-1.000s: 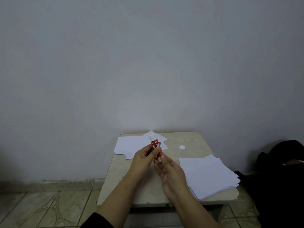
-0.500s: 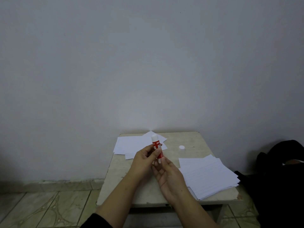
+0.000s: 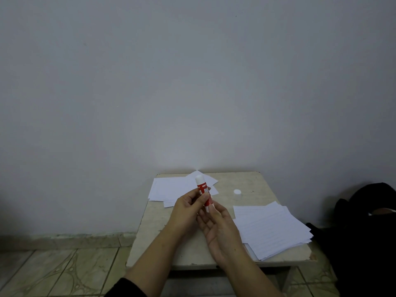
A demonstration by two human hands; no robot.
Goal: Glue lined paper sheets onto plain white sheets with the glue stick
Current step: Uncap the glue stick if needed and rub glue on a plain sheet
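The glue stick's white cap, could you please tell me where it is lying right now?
The white cap lies alone on the table, toward its far right, beyond the lined paper stack and right of the glue stick.

L hand [image 3: 188, 207] holds glue stick [image 3: 203, 192] upright | R hand [image 3: 218, 228] at base | cap [image 3: 237, 191] off, on table [image 3: 252, 183]

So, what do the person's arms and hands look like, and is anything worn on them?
Both hands, left hand and right hand, are bare: no gloves, and no rings or watch that I can see. The forearms are uncovered too. Only the left arm shows a dark sleeve, pushed up near the elbow at the picture's bottom edge.
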